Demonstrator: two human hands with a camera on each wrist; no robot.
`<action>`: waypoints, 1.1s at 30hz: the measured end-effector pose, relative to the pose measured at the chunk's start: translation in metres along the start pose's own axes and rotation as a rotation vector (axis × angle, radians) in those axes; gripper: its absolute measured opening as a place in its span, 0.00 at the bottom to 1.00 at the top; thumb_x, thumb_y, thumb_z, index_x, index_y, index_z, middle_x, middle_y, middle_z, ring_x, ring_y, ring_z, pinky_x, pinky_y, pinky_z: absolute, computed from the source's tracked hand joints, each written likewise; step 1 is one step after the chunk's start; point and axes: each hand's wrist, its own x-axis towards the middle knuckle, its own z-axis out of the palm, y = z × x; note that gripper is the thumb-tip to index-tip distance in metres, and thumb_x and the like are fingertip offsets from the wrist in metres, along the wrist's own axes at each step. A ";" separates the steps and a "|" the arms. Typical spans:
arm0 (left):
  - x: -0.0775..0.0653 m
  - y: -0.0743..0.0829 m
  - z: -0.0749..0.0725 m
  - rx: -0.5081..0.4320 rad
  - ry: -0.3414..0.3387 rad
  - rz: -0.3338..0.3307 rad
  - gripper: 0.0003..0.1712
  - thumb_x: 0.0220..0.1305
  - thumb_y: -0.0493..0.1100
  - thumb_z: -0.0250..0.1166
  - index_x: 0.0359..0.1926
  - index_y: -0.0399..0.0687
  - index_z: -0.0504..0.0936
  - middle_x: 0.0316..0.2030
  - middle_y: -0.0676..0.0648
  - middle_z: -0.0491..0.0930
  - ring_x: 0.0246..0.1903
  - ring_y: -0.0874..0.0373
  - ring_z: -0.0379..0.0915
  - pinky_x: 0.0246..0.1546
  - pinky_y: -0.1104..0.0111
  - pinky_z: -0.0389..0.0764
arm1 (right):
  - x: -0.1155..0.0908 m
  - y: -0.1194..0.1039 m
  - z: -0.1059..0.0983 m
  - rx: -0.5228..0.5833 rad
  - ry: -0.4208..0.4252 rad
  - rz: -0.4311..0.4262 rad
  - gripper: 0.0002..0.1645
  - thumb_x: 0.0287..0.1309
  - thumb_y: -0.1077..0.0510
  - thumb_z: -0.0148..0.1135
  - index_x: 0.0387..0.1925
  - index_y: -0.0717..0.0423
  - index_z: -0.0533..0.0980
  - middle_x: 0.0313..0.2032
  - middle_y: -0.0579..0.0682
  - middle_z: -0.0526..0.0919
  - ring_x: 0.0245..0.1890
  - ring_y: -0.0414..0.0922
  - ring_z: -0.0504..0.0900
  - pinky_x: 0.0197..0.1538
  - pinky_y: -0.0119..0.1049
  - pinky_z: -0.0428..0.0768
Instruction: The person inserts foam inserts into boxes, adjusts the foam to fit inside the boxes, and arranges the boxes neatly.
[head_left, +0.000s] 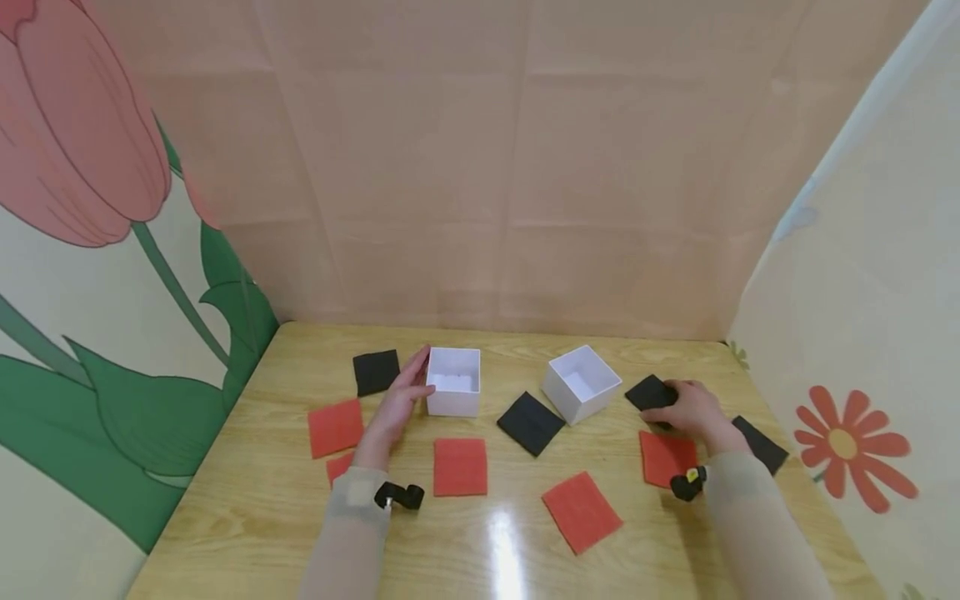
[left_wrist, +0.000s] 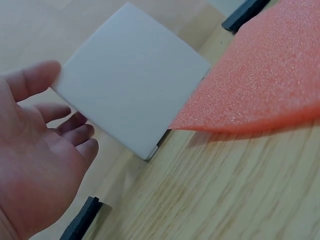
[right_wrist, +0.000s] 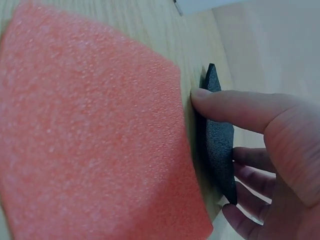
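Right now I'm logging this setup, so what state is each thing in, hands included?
Left white box: upright, open-topped.
Right white box: upright, open-topped, set askew.
Left hand: touching the left white box.
Right hand: pinching one black square.
Pinched black square: between thumb and fingers.
Three other black squares: lying on the table.
Five red squares: lying on the table, one mostly hidden by the left forearm.

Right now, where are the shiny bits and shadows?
Head view: white glare on the table, soft shadow beside the right sleeve; left wrist view: thin shadow beneath a red square; right wrist view: dark patch low on another red square.
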 end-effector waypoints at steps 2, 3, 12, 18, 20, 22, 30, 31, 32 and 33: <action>0.000 0.001 0.000 0.012 0.010 -0.008 0.44 0.75 0.30 0.56 0.86 0.41 0.50 0.86 0.39 0.39 0.84 0.40 0.38 0.81 0.49 0.45 | 0.001 -0.001 -0.001 0.001 -0.002 -0.007 0.65 0.57 0.32 0.77 0.76 0.73 0.61 0.70 0.82 0.58 0.64 0.77 0.63 0.64 0.80 0.65; 0.000 0.002 0.000 0.015 0.017 -0.013 0.44 0.75 0.30 0.56 0.86 0.43 0.51 0.86 0.41 0.40 0.84 0.41 0.39 0.82 0.50 0.46 | 0.001 -0.001 -0.001 0.002 -0.002 -0.010 0.65 0.57 0.32 0.77 0.76 0.73 0.61 0.70 0.82 0.58 0.64 0.77 0.63 0.63 0.80 0.66; -0.001 0.003 0.000 0.044 0.027 -0.042 0.43 0.76 0.32 0.56 0.87 0.50 0.52 0.86 0.44 0.41 0.84 0.44 0.40 0.82 0.51 0.47 | 0.009 0.003 0.003 0.009 0.045 -0.035 0.67 0.56 0.32 0.77 0.78 0.71 0.59 0.69 0.82 0.59 0.64 0.77 0.64 0.64 0.79 0.66; 0.000 0.002 0.001 0.075 0.026 -0.030 0.43 0.75 0.30 0.54 0.87 0.47 0.51 0.86 0.43 0.40 0.84 0.43 0.39 0.82 0.51 0.46 | 0.013 0.009 0.006 -0.003 0.090 -0.054 0.67 0.56 0.32 0.77 0.77 0.74 0.59 0.69 0.83 0.58 0.64 0.78 0.63 0.64 0.78 0.66; 0.001 0.001 0.001 0.079 0.024 -0.021 0.44 0.75 0.29 0.53 0.87 0.46 0.51 0.86 0.42 0.39 0.84 0.44 0.37 0.82 0.52 0.45 | 0.012 0.011 0.006 -0.016 0.091 -0.058 0.67 0.56 0.32 0.77 0.77 0.74 0.60 0.69 0.83 0.58 0.64 0.78 0.63 0.64 0.78 0.66; 0.001 0.001 0.000 0.078 0.017 -0.002 0.44 0.75 0.28 0.54 0.86 0.44 0.50 0.86 0.40 0.39 0.84 0.43 0.36 0.82 0.52 0.44 | 0.011 0.011 0.006 -0.028 0.084 -0.058 0.67 0.55 0.33 0.77 0.76 0.75 0.60 0.68 0.84 0.59 0.63 0.79 0.63 0.64 0.78 0.66; 0.001 0.001 -0.001 0.084 -0.001 0.005 0.43 0.76 0.29 0.53 0.86 0.44 0.50 0.86 0.40 0.39 0.84 0.43 0.35 0.82 0.52 0.43 | 0.012 0.015 0.001 -0.024 0.060 -0.067 0.68 0.56 0.32 0.77 0.77 0.77 0.58 0.68 0.85 0.61 0.64 0.79 0.64 0.65 0.77 0.67; 0.000 0.001 0.000 0.081 -0.003 0.002 0.43 0.76 0.29 0.53 0.86 0.44 0.50 0.86 0.41 0.39 0.84 0.43 0.35 0.82 0.52 0.43 | 0.012 0.015 0.000 -0.019 0.065 -0.070 0.68 0.57 0.32 0.76 0.77 0.77 0.57 0.68 0.85 0.60 0.64 0.79 0.64 0.65 0.77 0.67; 0.000 0.001 0.000 0.079 -0.003 -0.002 0.43 0.76 0.29 0.53 0.86 0.45 0.50 0.86 0.41 0.40 0.84 0.44 0.35 0.82 0.52 0.44 | 0.013 0.017 -0.001 -0.012 0.071 -0.073 0.68 0.58 0.33 0.76 0.78 0.76 0.57 0.68 0.85 0.60 0.64 0.79 0.64 0.65 0.77 0.67; -0.001 0.001 0.000 0.078 -0.004 -0.003 0.43 0.76 0.29 0.53 0.87 0.46 0.51 0.86 0.42 0.40 0.84 0.44 0.35 0.82 0.53 0.44 | 0.013 0.018 -0.001 -0.005 0.078 -0.075 0.68 0.58 0.33 0.76 0.78 0.76 0.56 0.69 0.85 0.59 0.65 0.79 0.63 0.65 0.76 0.67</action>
